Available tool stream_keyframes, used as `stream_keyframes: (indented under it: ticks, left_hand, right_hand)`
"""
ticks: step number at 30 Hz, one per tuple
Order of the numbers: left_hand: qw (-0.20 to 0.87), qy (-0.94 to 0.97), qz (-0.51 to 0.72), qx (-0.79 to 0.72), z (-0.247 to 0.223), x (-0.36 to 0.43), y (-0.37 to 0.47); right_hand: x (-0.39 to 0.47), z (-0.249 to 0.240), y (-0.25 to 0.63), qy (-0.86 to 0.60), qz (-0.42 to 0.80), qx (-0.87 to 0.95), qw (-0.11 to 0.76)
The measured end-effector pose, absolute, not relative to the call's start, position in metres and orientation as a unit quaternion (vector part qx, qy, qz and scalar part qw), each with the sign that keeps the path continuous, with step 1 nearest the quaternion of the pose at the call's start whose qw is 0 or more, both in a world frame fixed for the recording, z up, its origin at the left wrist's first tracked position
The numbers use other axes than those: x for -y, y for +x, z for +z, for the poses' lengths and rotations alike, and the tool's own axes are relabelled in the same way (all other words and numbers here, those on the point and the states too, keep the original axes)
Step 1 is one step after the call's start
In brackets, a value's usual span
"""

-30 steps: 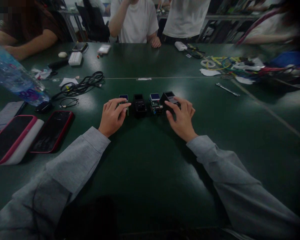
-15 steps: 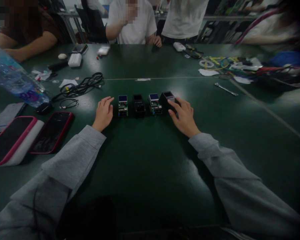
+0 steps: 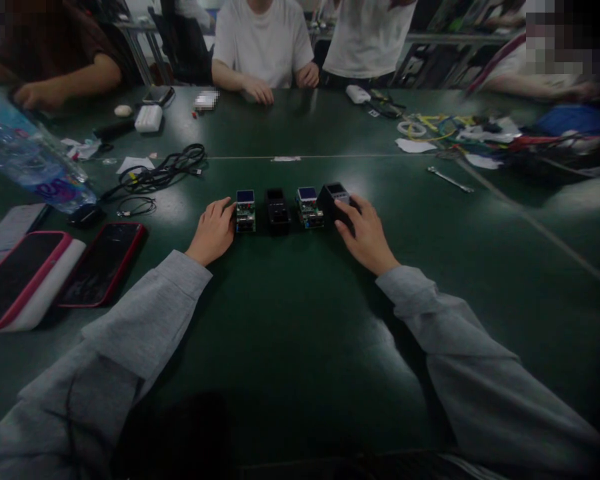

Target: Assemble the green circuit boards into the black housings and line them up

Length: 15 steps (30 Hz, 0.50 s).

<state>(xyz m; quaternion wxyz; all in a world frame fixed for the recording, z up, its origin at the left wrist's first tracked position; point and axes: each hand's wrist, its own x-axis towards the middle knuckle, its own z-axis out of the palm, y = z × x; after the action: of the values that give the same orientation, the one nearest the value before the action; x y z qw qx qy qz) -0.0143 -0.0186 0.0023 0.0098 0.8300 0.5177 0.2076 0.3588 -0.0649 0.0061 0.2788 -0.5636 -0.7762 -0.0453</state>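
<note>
Four small modules (image 3: 290, 209) form a left-right row between left hand (image 3: 213, 233) and right hand (image 3: 365, 235).

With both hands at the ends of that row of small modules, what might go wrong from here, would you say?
1. The left hand presses against the end circuit module; its bare board may tip or slide into the black case beside it.
2. The right hand covers the tilted black case, which could knock the second circuit module.
3. The cable bundle lies close by on the left and might snag a sleeve.
</note>
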Motion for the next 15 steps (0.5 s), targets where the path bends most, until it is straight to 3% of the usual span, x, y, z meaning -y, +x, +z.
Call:
stream_keyframes:
  ticks: [15]
  left_hand:
    - [0.009,0.833,0.182,-0.523,0.0026,0.0187,-0.0115]
  right_hand:
    - [0.0639,0.008,0.3576,-0.555,-0.009,0.78,0.291]
